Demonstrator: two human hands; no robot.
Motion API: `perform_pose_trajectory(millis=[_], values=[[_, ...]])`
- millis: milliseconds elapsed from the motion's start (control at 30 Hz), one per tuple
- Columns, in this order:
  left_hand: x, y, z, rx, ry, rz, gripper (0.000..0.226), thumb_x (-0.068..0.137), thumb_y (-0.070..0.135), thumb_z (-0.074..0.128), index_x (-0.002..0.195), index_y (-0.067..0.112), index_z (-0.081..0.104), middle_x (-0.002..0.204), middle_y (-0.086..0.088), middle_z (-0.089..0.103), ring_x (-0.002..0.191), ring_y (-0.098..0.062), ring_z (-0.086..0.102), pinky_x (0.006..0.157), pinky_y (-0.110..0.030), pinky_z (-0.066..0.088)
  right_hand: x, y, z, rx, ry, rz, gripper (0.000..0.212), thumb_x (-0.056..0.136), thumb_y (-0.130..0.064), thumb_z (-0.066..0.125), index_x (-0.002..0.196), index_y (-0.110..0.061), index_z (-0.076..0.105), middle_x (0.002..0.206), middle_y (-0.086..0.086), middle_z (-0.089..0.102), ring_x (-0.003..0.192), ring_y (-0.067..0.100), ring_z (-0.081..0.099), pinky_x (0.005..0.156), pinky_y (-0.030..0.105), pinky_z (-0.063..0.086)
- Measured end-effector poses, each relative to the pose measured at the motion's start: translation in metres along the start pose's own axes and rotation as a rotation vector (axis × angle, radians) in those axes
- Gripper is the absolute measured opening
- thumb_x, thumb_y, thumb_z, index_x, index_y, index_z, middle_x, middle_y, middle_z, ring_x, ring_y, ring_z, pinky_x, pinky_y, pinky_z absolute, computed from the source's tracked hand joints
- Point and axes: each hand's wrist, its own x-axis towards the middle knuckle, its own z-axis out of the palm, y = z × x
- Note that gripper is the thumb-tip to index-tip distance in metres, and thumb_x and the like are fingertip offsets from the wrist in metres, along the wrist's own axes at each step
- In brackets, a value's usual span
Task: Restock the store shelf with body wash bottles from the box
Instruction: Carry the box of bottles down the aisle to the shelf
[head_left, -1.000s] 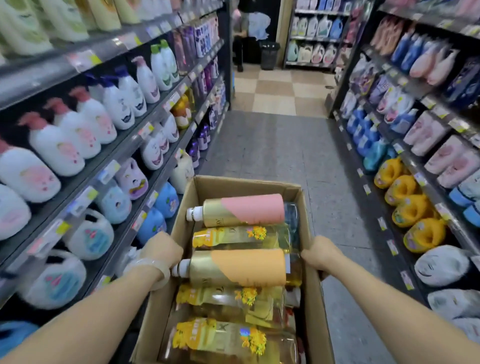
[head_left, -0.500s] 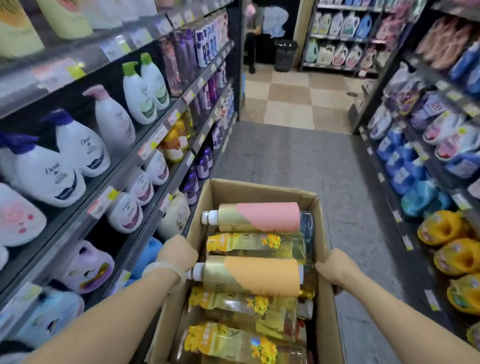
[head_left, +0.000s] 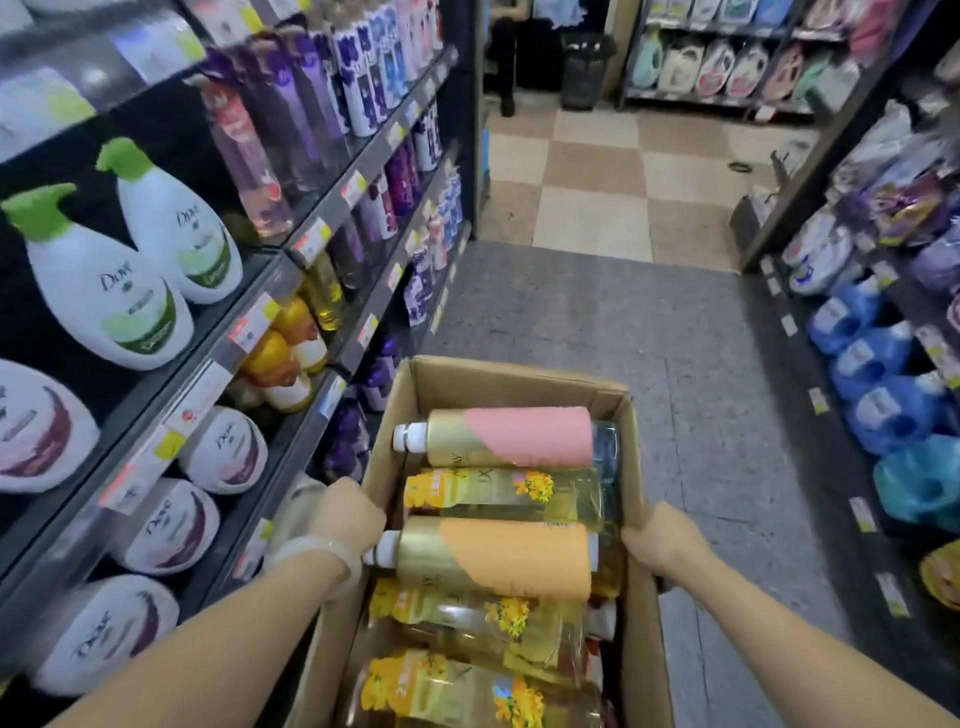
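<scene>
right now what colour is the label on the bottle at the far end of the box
Pink over gold, with a white cap: the far bottle in the box, seen in the head view.

Open cardboard box (head_left: 519, 376): five bottles visible on top. One pink-wrapped (head_left: 519, 436), one orange-wrapped (head_left: 498, 558), three clear yellow floral (head_left: 509, 496). Two green-capped white bottles (head_left: 104, 291) on shelf.

Bright, even overhead light w/ soft shadows; wide-angle bend at edges, motion blur on left shelves (head_left: 291, 249).
</scene>
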Motion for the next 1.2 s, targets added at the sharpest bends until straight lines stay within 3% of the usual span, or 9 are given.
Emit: perform_pose_trajectory(millis=[133,300,467,567,633,867,933,1067,1200], values=[[0.066,0.048,-0.005,0.113,-0.029,0.021,0.012,0.089,0.006,0.047,0.092,-0.002,0.057,0.111,-0.018,0.063,0.106,-0.032,0.059,0.077,-0.033,0.046,0.068,-0.033,-0.015,-0.014,-0.013,0.021,0.022,0.088,-0.012,0.046,0.066,-0.014,0.049,0.075,0.008,0.059,0.07,0.026,0.058,0.056,0.027,0.044],[0.168,0.081,0.018,0.057,-0.038,-0.03,0.013,0.084,0.007,0.052,0.092,0.0,0.059,0.102,-0.019,0.066,0.095,-0.034,0.062,0.067,-0.029,0.042,0.161,-0.06,-0.006,0.02,-0.017,0.089,0.015,0.09,-0.013,0.046,0.08,-0.008,0.056,0.072,0.007,0.057,0.061,0.023,0.056,0.04,0.023,0.041],[0.259,0.099,0.066,0.031,-0.019,-0.125,0.022,0.083,0.009,0.055,0.101,-0.001,0.062,0.109,-0.021,0.065,0.104,-0.037,0.06,0.078,-0.035,0.049,0.261,-0.071,0.042,0.063,-0.024,0.137,0.024,0.09,-0.016,0.047,0.085,0.003,0.061,0.07,0.014,0.06,0.064,0.03,0.058,0.059,0.032,0.049],[0.311,0.101,0.111,-0.014,0.088,-0.22,0.008,0.079,0.006,0.058,0.073,0.001,0.059,0.104,-0.024,0.065,0.099,-0.038,0.062,0.082,-0.038,0.05,0.32,-0.072,0.081,0.058,-0.04,0.129,0.024,0.09,-0.016,0.048,0.081,0.003,0.059,0.086,0.024,0.066,0.076,0.035,0.062,0.064,0.033,0.048],[0.347,0.094,0.147,-0.042,0.131,-0.259,0.029,0.078,0.004,0.058,0.056,0.006,0.04,0.1,-0.026,0.065,0.096,-0.04,0.062,0.08,-0.04,0.049,0.358,-0.069,0.11,0.044,-0.041,0.125,0.026,0.092,-0.018,0.048,0.079,0.002,0.058,0.09,0.026,0.067,0.084,0.04,0.065,0.067,0.035,0.048],[0.458,0.04,0.265,0.019,-0.017,-0.174,0.021,0.085,0.009,0.055,0.09,-0.009,0.065,0.097,-0.029,0.065,0.091,-0.042,0.061,0.069,-0.037,0.044,0.47,-0.049,0.222,-0.019,-0.096,0.168,0.037,0.09,-0.015,0.047,0.054,-0.011,0.042,0.064,0.012,0.053,0.068,0.031,0.054,0.06,0.03,0.041],[0.485,0.021,0.298,0.031,-0.033,-0.128,0.022,0.085,0.011,0.056,0.087,-0.008,0.066,0.089,-0.029,0.065,0.078,-0.039,0.059,0.062,-0.036,0.039,0.494,-0.04,0.256,-0.018,-0.125,0.175,0.038,0.09,-0.014,0.045,0.052,-0.012,0.044,0.059,0.008,0.051,0.068,0.031,0.053,0.06,0.029,0.039],[0.534,-0.011,0.36,0.065,-0.088,-0.135,0.017,0.085,0.014,0.056,0.081,-0.001,0.063,0.075,-0.016,0.057,0.071,-0.031,0.055,0.059,-0.033,0.037,0.54,-0.021,0.325,-0.03,-0.145,0.188,0.031,0.093,-0.022,0.044,0.076,-0.001,0.059,0.085,0.019,0.063,0.086,0.037,0.062,0.065,0.03,0.041],[0.571,-0.031,0.412,0.106,-0.095,-0.114,0.014,0.087,0.013,0.055,0.077,0.004,0.058,0.076,-0.018,0.056,0.07,-0.029,0.052,0.057,-0.033,0.035,0.571,-0.005,0.383,-0.039,-0.133,0.169,0.028,0.095,-0.022,0.044,0.079,-0.001,0.053,0.085,0.018,0.057,0.09,0.038,0.06,0.064,0.03,0.038]])
